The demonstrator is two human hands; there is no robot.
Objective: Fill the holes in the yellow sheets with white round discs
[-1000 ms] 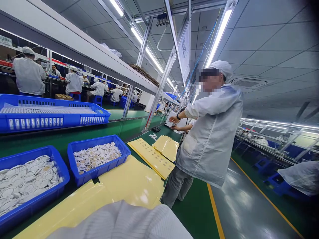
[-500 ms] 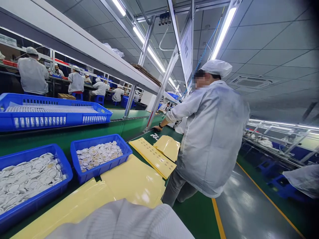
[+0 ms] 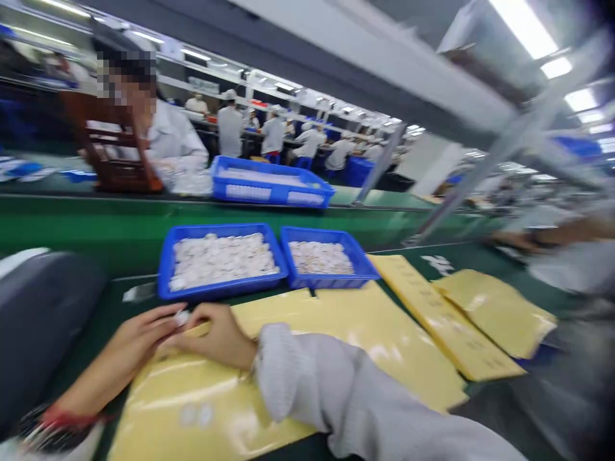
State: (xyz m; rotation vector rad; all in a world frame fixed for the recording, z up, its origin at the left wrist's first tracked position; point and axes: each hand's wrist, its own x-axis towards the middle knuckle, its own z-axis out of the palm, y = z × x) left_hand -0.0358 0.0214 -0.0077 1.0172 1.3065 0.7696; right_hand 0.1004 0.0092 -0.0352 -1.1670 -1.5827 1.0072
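Note:
My left hand [image 3: 148,333] and my right hand [image 3: 218,336] meet over a glossy yellow sheet [image 3: 269,307]. Between their fingertips is a small white disc [image 3: 181,317], which the fingers of both hands pinch; blur hides the exact grip. Two pale round pieces [image 3: 196,415] lie side by side on the yellow sheet below my right wrist. Just beyond my hands stands a blue tray [image 3: 221,282] full of white discs. A second, smaller blue tray [image 3: 331,280] of similar discs sits to its right.
A stack of yellow sheets with round pieces [image 3: 446,326] and another yellow sheet [image 3: 494,304] lie right. Behind the trays runs a green ledge with a blue basket [image 3: 273,195]. A dark grey object [image 3: 43,326] stands left. Co-workers [image 3: 177,141] are opposite and at right.
The view has swung left and down from the co-worker on the right. Both my hands have come into view, with a white disc between them.

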